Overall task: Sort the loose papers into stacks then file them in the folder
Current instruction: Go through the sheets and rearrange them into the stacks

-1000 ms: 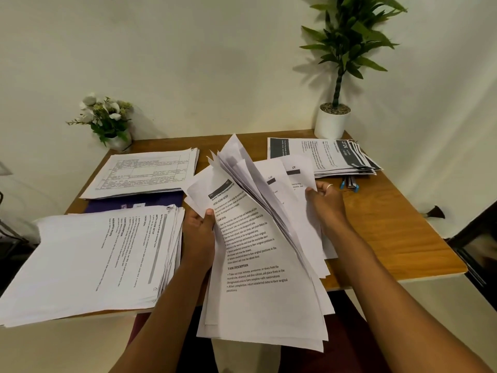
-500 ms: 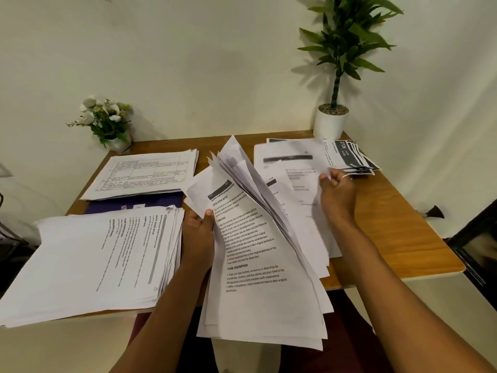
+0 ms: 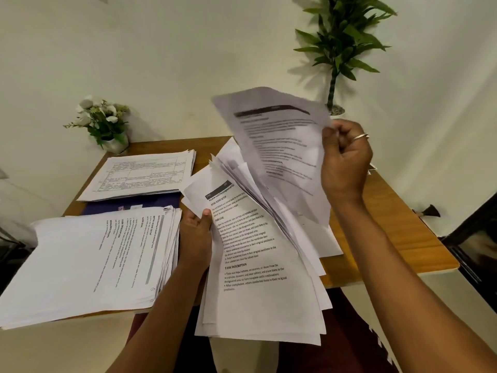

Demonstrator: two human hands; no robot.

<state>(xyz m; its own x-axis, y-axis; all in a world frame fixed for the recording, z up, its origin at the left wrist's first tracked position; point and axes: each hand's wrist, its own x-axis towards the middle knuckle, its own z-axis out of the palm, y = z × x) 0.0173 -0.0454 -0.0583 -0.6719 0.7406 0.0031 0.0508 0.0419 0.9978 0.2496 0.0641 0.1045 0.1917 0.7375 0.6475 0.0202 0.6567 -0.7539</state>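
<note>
Pale wall (image 3: pixel 188 49) backs a small wooden table (image 3: pixel 390 224), with a tall leafy plant (image 3: pixel 347 41) at the far right corner and a little pot of white flowers (image 3: pixel 102 117) at the far left. The person's left hand (image 3: pixel 195 232) comes up from the near edge, forearm angled inward. Its thumb is pressed over the front page and its fingers are curled behind, gripping a fanned bundle of loose papers (image 3: pixel 258 265) that hangs past the table edge toward the lap. The right hand (image 3: pixel 345 160) is held high above the table, wrist bent, knuckles toward me, a ring (image 3: pixel 360 136) on one finger. It pinches the right edge of a single printed sheet (image 3: pixel 279 146), which bows in the air over the bundle, its print blurred. On the table's left, a thick stack (image 3: pixel 88 265) lies near the front, overhanging the edge. A second stack (image 3: pixel 142 176) sits farther back, resting on a dark blue folder (image 3: pixel 150 204) that shows between the two.
</note>
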